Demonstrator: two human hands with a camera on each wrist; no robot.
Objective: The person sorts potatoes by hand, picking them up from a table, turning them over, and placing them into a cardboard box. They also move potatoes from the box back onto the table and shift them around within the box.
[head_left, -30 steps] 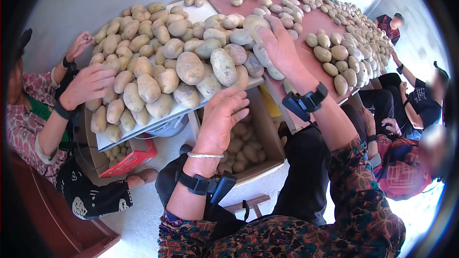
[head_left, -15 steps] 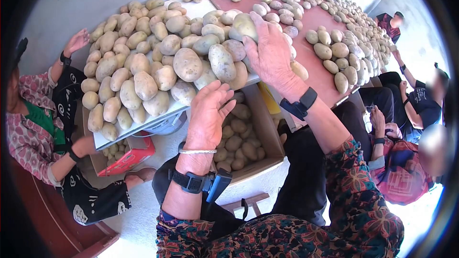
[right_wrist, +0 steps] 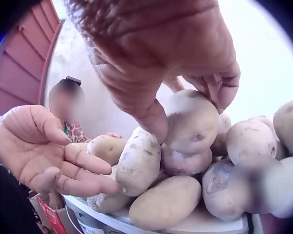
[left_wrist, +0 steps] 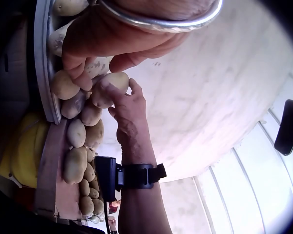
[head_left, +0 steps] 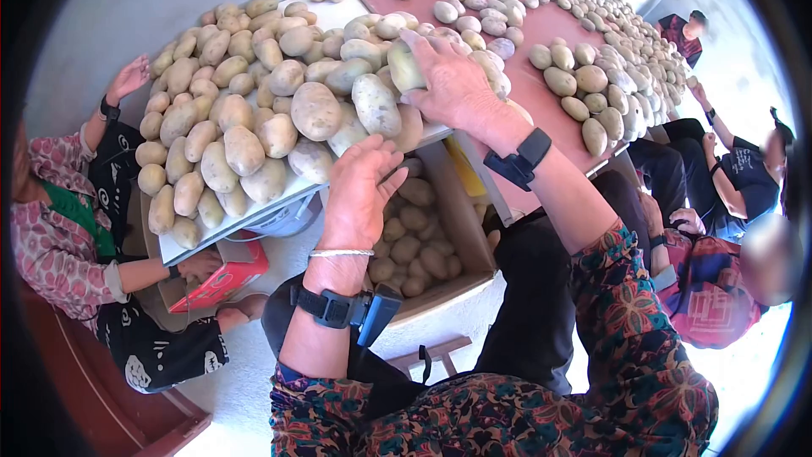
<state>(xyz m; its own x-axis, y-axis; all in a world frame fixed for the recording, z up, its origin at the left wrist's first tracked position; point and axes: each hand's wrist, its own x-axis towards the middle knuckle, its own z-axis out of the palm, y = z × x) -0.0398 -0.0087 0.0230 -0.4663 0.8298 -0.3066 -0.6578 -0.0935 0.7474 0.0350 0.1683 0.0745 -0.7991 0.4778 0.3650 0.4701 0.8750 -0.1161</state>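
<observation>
My right hand (head_left: 463,89) pinches a potato (right_wrist: 191,122) between thumb and fingers, at the right end of a big heap of potatoes (head_left: 315,110). In the right wrist view the held potato sits right over another potato in the heap. Relaxed and with nothing in its grasp, my left hand (head_left: 359,190) hovers at the front edge of the white board (head_left: 345,10) that bears the heap. Its fingers (right_wrist: 83,168) are loosely bent, palm up, close beside a pale blotched potato (right_wrist: 139,163) in the right wrist view.
Below the board's edge stands a cardboard box (head_left: 474,245) part-filled with potatoes. A red box (head_left: 230,278) is at the left, where another person's hand (head_left: 201,265) reaches in. More potatoes spread over a reddish board (head_left: 541,59) to the right. Several people sit around.
My right hand has taken hold of a potato and shifted left and slightly toward me with it. My left hand has moved a little left. The person at left has lowered one hand to the red box.
</observation>
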